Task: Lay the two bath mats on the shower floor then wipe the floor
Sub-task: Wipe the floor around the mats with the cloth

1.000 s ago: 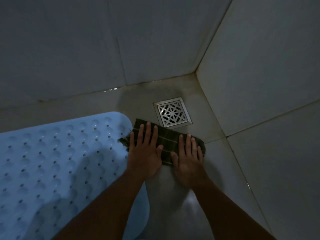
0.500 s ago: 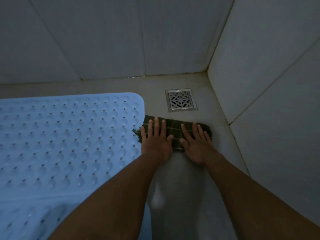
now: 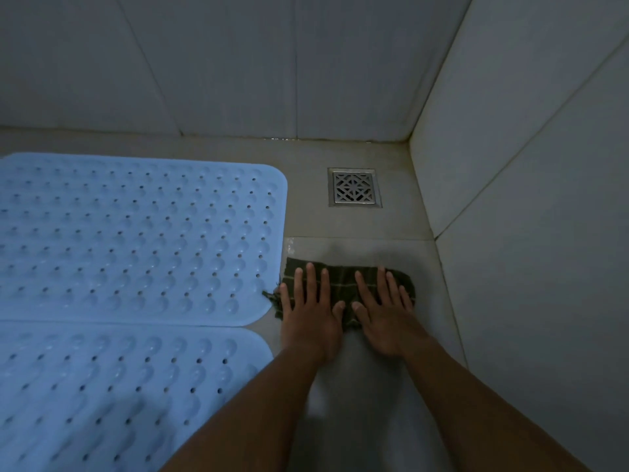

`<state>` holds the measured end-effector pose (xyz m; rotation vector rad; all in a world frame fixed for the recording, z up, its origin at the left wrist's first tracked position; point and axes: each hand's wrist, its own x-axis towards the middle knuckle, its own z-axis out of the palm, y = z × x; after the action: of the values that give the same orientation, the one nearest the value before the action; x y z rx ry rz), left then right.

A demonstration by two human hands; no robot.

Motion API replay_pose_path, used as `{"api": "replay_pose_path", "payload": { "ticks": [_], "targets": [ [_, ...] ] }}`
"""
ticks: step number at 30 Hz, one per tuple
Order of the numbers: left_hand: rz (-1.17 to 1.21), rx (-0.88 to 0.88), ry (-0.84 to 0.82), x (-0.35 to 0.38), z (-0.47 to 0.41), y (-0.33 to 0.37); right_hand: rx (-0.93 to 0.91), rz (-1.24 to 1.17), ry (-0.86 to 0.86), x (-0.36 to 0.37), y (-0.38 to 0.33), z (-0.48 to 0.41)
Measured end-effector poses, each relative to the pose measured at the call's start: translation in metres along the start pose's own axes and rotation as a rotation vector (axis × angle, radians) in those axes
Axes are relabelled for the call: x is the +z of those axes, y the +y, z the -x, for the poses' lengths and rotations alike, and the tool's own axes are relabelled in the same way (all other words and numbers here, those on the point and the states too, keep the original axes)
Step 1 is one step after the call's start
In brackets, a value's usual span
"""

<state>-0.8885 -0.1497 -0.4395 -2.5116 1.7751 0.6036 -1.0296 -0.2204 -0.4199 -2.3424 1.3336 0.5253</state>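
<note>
Two light blue bath mats with holes lie flat on the shower floor, side by side: the far mat point(image 3: 136, 236) and the near mat point(image 3: 112, 393), their long edges touching. To their right a dark green checked cloth point(image 3: 343, 284) is spread on the grey floor tile point(image 3: 360, 386). My left hand point(image 3: 311, 313) and my right hand point(image 3: 386, 316) both press flat on the cloth, fingers spread and pointing away from me. The cloth's left end touches the far mat's corner.
A square metal floor drain point(image 3: 354, 187) sits beyond the cloth, near the corner. Tiled walls close the space at the back point(image 3: 272, 63) and on the right point(image 3: 531, 199). The bare floor strip between mats and right wall is narrow.
Both hands have drawn the cloth back toward me, away from the drain. The view has widened, so the second mat now shows.
</note>
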Motion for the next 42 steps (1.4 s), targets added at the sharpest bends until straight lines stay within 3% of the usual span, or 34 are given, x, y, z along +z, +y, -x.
{"api": "replay_pose_path", "payload": {
  "ticks": [10, 27, 42],
  "targets": [
    [0.009, -0.04, -0.14, -0.011, 0.006, 0.007, -0.008, 0.004, 0.001, 0.011, 0.006, 0.017],
    [0.023, -0.023, -0.028, -0.006, 0.006, 0.003, -0.001, 0.045, 0.026, 0.009, 0.002, 0.01],
    [-0.056, 0.022, 0.083, 0.036, 0.121, 0.001, -0.069, 0.079, 0.038, 0.054, 0.007, 0.104]
  ]
}}
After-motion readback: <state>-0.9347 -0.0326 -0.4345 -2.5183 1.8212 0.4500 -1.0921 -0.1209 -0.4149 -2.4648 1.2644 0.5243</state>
